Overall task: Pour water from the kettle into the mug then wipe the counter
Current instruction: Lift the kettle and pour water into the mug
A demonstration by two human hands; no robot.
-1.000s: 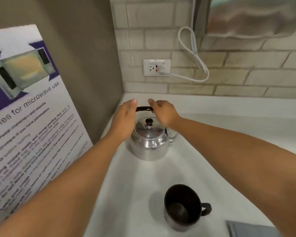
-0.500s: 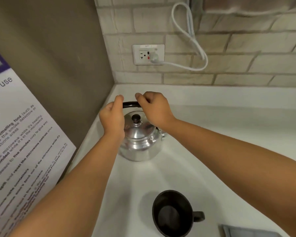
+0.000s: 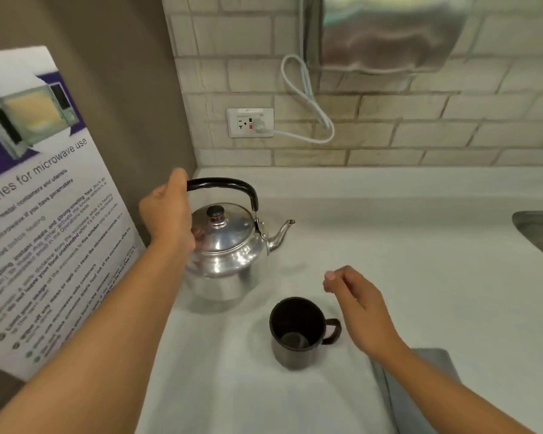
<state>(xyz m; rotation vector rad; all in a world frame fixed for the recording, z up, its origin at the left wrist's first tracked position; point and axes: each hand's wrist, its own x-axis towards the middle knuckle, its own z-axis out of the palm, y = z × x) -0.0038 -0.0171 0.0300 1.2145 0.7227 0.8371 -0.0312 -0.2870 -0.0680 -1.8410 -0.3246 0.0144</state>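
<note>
Kettle (image 3: 223, 252): steel, sitting near the back-left corner of the white desk (image 3: 420, 277), spout pointing right, black-knobbed lid (image 3: 216, 214) seated on top; whether its base is touching the desk or just off it is not clear — the lower body is blurring.
Handle (image 3: 229, 185): black arch standing upright over the lid, its left end disappearing into the left hand.
Left hand (image 3: 170, 211): reaching in from the lower left, fingers (image 3: 177, 183) wrapping tight around the left end of the handle, wrist lying against the kettle's left shoulder.
Right hand (image 3: 358, 305): hovering over the desk just right of the mug, apart from it and from the kettle; fingers loosely curling, holding nothing, thumb and forefinger nearly meeting at the tips.
Mug (image 3: 298, 332): dark, standing upright in front of the kettle and a little to its right, ear pointing right toward the right hand; inside looking empty, a dull bottom showing.
Cloth (image 3: 420, 393): grey, folded flat at the front right of the desk, partly lying under the right forearm.
Poster (image 3: 44, 214): microwave guidelines sheet — leaning on the left wall, beside the kettle.
Outlet (image 3: 250, 122): sitting on the brick wall behind the kettle, a white cord (image 3: 308, 98) plugged in and looping upward.
Dispenser (image 3: 386, 32): shiny metal box hanging on the wall above the cord.
Sink (image 3: 539, 233): metal edge showing at the far right.
</note>
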